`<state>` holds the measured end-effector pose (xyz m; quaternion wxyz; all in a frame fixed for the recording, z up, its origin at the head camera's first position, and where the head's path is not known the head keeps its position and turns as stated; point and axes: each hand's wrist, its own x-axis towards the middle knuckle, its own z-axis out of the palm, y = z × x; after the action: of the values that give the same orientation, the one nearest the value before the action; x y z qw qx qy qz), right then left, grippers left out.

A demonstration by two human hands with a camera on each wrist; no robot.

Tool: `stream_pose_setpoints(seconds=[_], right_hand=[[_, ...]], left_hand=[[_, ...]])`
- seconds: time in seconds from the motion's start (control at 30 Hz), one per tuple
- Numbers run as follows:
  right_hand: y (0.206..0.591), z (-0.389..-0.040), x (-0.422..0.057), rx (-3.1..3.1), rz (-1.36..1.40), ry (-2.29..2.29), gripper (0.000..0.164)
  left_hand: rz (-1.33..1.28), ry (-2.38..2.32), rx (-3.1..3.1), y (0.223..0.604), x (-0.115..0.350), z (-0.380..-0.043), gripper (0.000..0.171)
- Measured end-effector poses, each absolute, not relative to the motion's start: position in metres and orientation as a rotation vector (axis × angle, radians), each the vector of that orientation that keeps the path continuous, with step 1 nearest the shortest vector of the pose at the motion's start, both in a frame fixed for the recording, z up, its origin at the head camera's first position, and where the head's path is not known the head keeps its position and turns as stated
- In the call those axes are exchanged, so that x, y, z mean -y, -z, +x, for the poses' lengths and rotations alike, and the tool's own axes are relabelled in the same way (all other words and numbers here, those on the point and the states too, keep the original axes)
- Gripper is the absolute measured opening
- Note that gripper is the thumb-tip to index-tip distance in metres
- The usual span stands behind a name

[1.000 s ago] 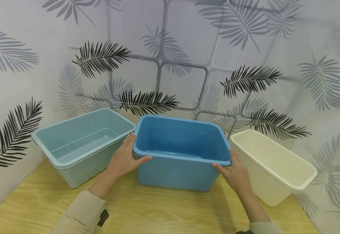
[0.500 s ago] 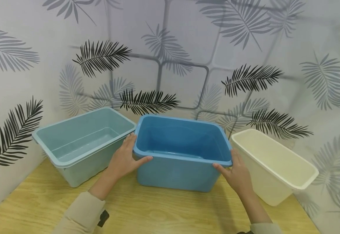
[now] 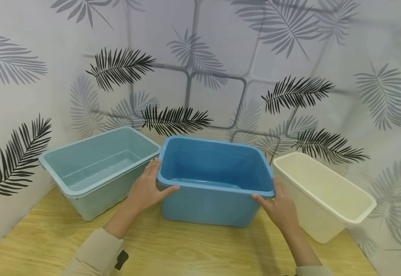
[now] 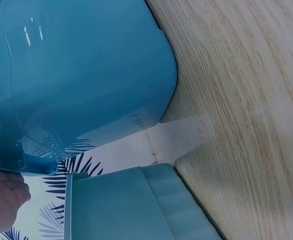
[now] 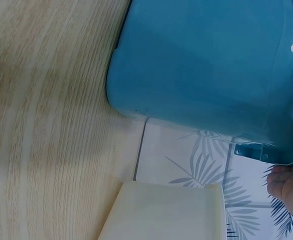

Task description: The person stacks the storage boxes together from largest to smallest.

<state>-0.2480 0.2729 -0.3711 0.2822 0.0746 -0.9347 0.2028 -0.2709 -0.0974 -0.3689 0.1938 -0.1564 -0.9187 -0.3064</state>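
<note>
A rectangular blue plastic storage bin [image 3: 210, 205] stands in the middle of the wooden table, its open top facing up. My left hand [image 3: 146, 188] grips its left front corner, thumb on the front wall and fingers along the side rim. At the right front corner my right hand [image 3: 280, 205] holds the rim the same way. In the left wrist view, the fingers [image 4: 9, 190] are bent beneath the rim of the bin [image 4: 81, 70]. The right wrist view has the right fingers [image 5: 281, 181] under the rim of the bin [image 5: 196, 65].
Close on the left stands a pale blue-green bin [image 3: 107, 195], angled. A cream bin [image 3: 314, 218] stands angled on the right, near the right hand. Behind them rises a leaf-patterned wall [image 3: 217, 96]. The wooden table [image 3: 186, 249] stretches in front.
In the head view the blue bin's front rim and right corner sit very slightly lower than before. Both hands keep their places on it; the side bins stay put.
</note>
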Motion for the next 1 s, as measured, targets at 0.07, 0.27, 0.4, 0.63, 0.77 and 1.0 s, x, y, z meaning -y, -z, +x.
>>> stream_pose_setpoints(seconds=[0.07,0.27,0.4,0.63,0.77,1.0], right_hand=[[0.3713,-0.2476,-0.2731,2.5,0.2,-0.542,0.089],[0.3714,-0.2465,-0.2732,2.495,0.202,-0.539,0.089],[0.3717,-0.2455,-0.2737,2.488,0.209,-0.539,0.089],[0.3713,-0.2436,-0.2729,2.476,0.214,-0.544,0.088],[0.3704,-0.2413,-0.2723,2.476,0.21,-0.557,0.087],[0.3696,-0.2383,-0.2708,2.497,0.189,-0.562,0.087]], left_hand=[[-0.435,0.864,2.579,0.3684,0.0972,-0.2699,0.099],[-0.43,0.865,2.574,0.368,0.0968,-0.2681,0.099],[-0.423,0.85,2.569,0.369,0.0967,-0.2677,0.099],[-0.427,0.852,2.558,0.3701,0.0966,-0.2656,0.099],[-0.428,0.852,2.561,0.3702,0.0963,-0.2642,0.099],[-0.429,0.853,2.558,0.3705,0.0963,-0.2627,0.099]])
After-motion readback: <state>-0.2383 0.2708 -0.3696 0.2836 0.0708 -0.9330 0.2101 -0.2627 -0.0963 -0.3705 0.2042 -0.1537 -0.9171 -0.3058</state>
